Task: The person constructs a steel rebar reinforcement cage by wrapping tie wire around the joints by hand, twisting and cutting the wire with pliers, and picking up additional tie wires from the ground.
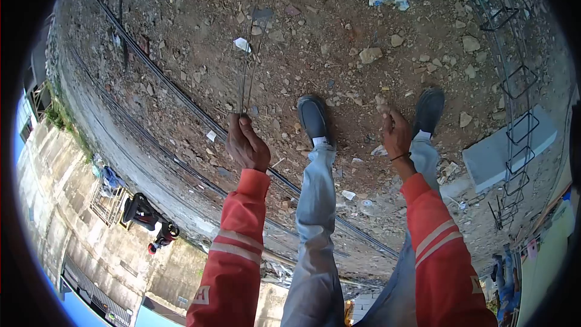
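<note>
My left hand (247, 143) is closed, thumb against the fingers, around a few thin wires (243, 88). The wires run away from the fingertips over the dirt, and their far ends fade into the ground. My right hand (396, 137) hangs in front of my right shin with its fingers curled together. Whether anything sits between those fingers is too small to make out. A pale stone (381, 103) shows just beyond its fingertips. Both arms wear red sleeves with pale stripes.
Long dark rods (163, 79) lie diagonally across stony ground at left. A rebar cage with square stirrups (520, 130) runs along the right, over a grey slab (484, 160). My shoes (313, 118) stand between. A parked motorcycle (142, 212) and a person in blue (507, 284) are farther off.
</note>
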Tool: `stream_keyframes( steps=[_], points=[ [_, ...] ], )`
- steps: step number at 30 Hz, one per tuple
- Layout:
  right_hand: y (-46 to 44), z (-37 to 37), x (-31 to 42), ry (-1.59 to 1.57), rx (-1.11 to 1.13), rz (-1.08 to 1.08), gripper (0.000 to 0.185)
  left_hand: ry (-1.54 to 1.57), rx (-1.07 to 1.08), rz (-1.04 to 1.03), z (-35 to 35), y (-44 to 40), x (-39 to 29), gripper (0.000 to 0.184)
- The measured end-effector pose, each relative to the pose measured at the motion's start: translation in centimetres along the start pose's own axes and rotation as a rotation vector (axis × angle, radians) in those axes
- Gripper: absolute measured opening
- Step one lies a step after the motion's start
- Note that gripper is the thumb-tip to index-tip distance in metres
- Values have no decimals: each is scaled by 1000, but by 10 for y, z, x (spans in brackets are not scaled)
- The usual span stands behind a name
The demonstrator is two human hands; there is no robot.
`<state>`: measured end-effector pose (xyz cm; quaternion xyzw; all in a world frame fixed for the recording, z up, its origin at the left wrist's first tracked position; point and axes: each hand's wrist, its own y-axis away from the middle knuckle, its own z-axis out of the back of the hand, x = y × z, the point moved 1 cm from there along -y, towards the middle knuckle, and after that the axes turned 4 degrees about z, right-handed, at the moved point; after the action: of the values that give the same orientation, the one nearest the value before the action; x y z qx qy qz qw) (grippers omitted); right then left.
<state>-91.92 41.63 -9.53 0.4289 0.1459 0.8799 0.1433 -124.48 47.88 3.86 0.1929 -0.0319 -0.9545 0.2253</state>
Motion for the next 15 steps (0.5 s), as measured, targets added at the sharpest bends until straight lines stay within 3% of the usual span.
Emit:
stream_keyframes(
  steps=[1,3,4,5,6,8,11,13,14,15],
  points=[
    [-14,21,15,11,32,9,21,7,-21,-10,-9,-16,-3,33],
    [-31,61,45,20,61,24,21,-147,168,49,-32,-47,-6,26],
    [-39,80,58,-26,61,0,21,-145,154,50,-47,-61,-10,26],
    [-45,97,68,-70,58,-26,21,-246,-1,-133,-63,-75,-20,29],
    [-45,114,77,-69,59,-30,21,-350,-142,-315,-73,-74,-31,38],
    [-41,140,92,-120,18,51,21,-275,-67,-206,-76,-63,-74,60],
    [-16,168,118,-344,-2,-49,18,280,620,-221,-45,-7,-172,67],
    [-2,198,149,-413,-37,25,15,577,1007,-277,-31,51,-221,55],
    [4,221,172,-552,-72,-62,16,779,1202,-50,-16,80,-246,45],
    [10,249,193,-691,-110,-141,17,828,1224,-44,5,101,-273,38]
  ],
)
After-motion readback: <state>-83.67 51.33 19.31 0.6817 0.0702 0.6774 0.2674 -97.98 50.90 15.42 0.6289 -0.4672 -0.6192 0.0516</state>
